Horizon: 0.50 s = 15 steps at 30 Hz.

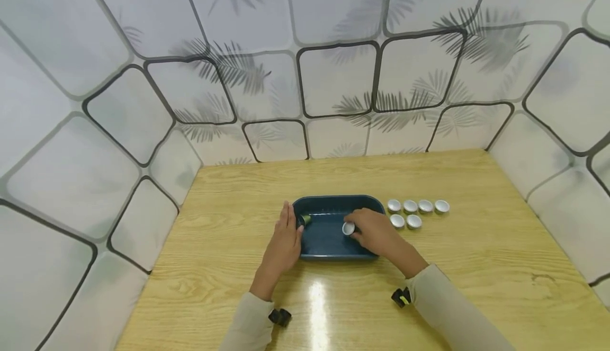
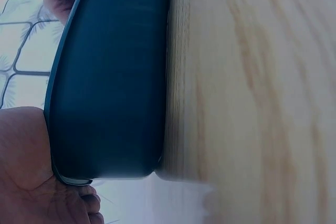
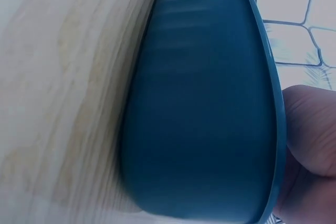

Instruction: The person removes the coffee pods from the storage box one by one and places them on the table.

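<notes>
A dark blue rectangular tray (image 1: 329,257) rests on the wooden table. My left hand (image 1: 284,245) is at the tray's left end, with the thumb over the rim and straight fingers along the outside. Just inside that end, near the thumb, lies a small green and dark object (image 1: 305,218), partly hidden. My right hand (image 1: 376,232) pinches a small round white cup (image 1: 348,228) over the inside of the tray. Both wrist views show mainly the tray's outer wall (image 2: 110,87); the cup is out of sight there.
Several small white cups (image 1: 410,206) stand in two rows just right of the tray. The wooden table (image 1: 229,197) meets patterned curtain walls (image 1: 338,81) at the back and sides. A small black device sits at each wrist.
</notes>
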Motion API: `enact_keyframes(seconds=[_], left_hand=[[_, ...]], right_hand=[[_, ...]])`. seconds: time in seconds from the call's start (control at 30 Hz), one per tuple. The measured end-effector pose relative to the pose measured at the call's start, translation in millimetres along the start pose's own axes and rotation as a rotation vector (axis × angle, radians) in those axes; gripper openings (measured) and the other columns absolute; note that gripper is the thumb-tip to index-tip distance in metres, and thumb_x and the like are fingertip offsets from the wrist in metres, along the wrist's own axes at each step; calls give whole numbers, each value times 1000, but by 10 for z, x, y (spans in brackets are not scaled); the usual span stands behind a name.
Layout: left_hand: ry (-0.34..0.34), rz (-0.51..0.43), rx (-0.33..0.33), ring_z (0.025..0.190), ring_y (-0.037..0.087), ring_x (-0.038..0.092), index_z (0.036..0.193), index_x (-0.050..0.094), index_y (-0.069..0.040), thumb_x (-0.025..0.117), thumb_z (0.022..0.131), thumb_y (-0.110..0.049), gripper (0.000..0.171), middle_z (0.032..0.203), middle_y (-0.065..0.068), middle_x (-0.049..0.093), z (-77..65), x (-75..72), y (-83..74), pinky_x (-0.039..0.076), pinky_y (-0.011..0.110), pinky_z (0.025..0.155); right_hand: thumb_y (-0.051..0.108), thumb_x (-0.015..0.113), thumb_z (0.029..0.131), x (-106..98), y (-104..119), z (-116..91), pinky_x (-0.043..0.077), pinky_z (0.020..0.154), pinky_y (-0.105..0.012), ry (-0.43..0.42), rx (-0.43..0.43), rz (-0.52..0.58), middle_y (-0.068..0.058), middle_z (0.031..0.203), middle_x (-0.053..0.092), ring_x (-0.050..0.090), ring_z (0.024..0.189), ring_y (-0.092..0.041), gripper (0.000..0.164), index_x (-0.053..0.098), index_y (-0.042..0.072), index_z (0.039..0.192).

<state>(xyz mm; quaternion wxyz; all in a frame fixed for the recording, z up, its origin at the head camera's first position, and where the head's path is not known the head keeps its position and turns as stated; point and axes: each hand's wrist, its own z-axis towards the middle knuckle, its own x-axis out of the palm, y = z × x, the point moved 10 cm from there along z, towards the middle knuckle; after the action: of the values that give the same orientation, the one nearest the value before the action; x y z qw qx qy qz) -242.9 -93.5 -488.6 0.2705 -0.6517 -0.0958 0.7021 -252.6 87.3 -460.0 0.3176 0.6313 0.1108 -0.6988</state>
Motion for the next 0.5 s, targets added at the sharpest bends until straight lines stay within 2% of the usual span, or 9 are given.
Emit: enact_keyframes(seconds=[0.3,0.5], left_hand=[[1,2,2,151,40,20,158,12,11,41,111,-21,63,166,27,7,-10,8,-8,23,57,119],[-7,6,12,152,40,19,158,13,11,40,111,-21,63,166,27,7,-6,-6,-25,23,57,119]], right_hand=[[12,86,82,-34,-81,-142,58,75,-40,-48,53,61,-5,107,70,68,97,-24,39,73,8,118],[9,85,82,-97,-116,-218,58,78,-41,-70,72,104,-6,108,70,68,97,-25,39,72,6,119]])
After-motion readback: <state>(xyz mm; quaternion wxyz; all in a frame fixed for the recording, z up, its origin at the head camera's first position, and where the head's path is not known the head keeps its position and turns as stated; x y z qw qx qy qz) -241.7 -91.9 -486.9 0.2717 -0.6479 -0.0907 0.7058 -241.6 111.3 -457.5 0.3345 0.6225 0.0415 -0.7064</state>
